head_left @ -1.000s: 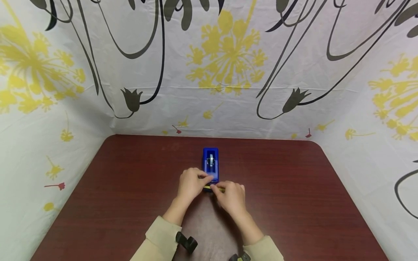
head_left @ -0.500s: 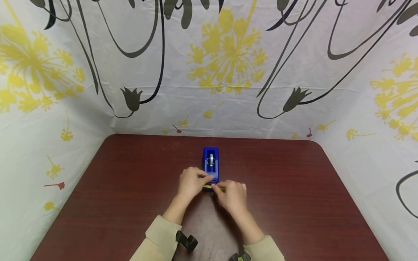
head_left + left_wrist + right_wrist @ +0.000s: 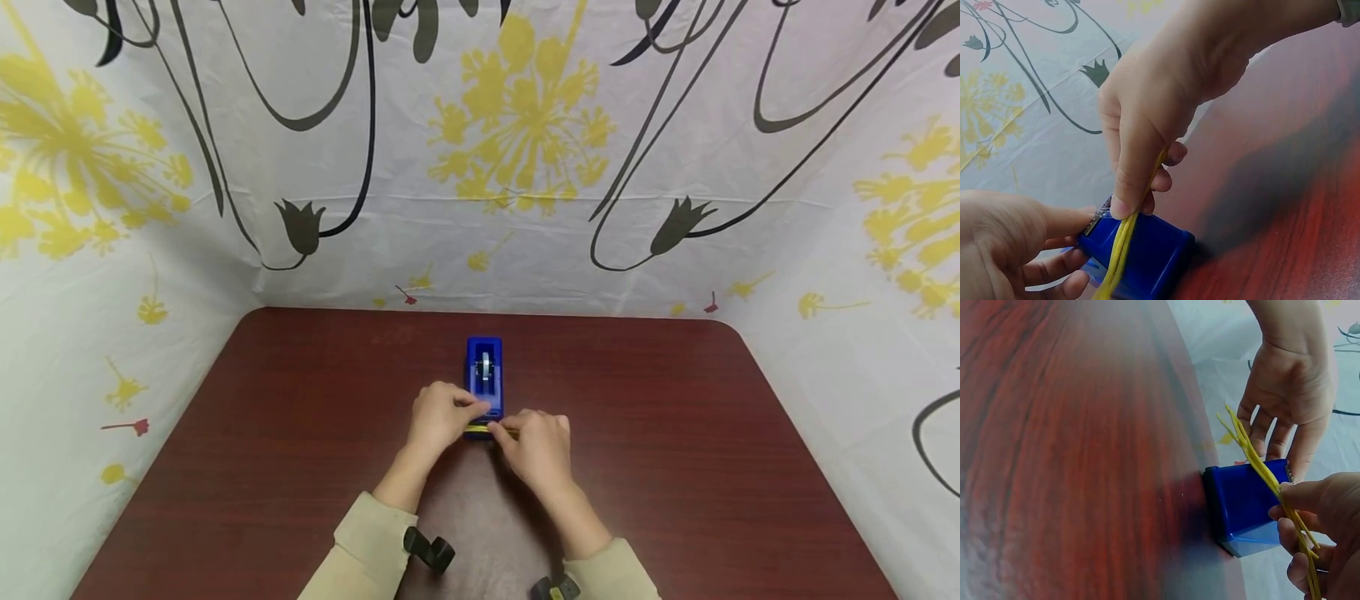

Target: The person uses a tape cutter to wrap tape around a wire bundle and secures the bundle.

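A blue tape dispenser (image 3: 484,358) with a roll of clear tape (image 3: 486,367) stands near the table's far side. My left hand (image 3: 442,418) is at its front left; the thumb lies over the top by the toothed cutter (image 3: 1092,224) and the other fingers bend beside the body. My right hand (image 3: 542,450) pinches yellow cord strands (image 3: 1265,472) between thumb and fingers, just in front of the cutter. The strands cross the dispenser's front face, their loose ends reaching past it. A thin strip of clear tape (image 3: 1105,214) shows between both thumbs; whether it touches the cord I cannot tell.
The dark red wooden table (image 3: 315,433) extends on both sides. A white cloth (image 3: 420,167) with yellow and grey flower prints hangs behind and along the sides. Black camera mounts (image 3: 429,550) sit at both cuffs.
My right hand has shifted slightly to the right, with more yellow cord showing between the hands. The left hand and the dispenser stay nearly still.
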Tool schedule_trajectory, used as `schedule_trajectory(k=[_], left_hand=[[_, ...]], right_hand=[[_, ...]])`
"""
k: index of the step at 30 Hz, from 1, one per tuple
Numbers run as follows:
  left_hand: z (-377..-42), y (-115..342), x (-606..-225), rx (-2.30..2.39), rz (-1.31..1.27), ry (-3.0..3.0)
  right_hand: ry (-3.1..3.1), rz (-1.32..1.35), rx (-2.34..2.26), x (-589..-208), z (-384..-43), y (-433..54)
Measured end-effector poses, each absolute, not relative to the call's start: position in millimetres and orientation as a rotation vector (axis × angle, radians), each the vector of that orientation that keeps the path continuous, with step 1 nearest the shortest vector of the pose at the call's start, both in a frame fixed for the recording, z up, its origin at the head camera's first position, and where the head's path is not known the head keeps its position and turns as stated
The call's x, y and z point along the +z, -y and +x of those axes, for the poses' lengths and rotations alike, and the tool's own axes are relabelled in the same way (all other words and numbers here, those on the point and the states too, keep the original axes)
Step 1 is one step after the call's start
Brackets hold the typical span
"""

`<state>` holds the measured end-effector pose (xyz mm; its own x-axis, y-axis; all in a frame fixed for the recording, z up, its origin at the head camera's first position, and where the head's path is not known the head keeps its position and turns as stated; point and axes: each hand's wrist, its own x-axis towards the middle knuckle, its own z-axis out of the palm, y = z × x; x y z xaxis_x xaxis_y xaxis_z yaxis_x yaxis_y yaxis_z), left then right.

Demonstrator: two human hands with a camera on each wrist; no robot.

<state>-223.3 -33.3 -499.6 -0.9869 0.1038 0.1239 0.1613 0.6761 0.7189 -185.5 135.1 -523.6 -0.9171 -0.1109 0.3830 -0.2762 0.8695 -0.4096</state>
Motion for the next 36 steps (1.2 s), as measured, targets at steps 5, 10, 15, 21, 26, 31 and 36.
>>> schedule_trajectory(k=[5, 10, 15, 21, 26, 31, 36], left_hand=[[-223, 34, -498, -1.252, -0.203, 2.823], [-224, 36, -498, -1.246, -0.203, 2.812], [-223, 37, -501, -1.225, -0.207, 2.814], [-221, 37, -505, -1.196, -0.249, 2.784], [-219, 38, -508, -1.194, -0.271, 2.751], [-217, 39, -512, -1.135, -0.354, 2.659], [-210, 40, -512, -0.948, -0.512, 2.542]], right_hand=[[2.763, 0.285, 0.672, -527, -182, -141], [2.72, 0.294, 0.732, -525, -183, -143], [2.707, 0.313, 0.758, -523, -183, -142], [2.675, 0.362, 0.812, -524, -182, -141], [2.642, 0.405, 0.822, -525, -182, -140], [2.631, 0.416, 0.811, -523, -181, -139], [2.608, 0.415, 0.822, -521, -180, -138]])
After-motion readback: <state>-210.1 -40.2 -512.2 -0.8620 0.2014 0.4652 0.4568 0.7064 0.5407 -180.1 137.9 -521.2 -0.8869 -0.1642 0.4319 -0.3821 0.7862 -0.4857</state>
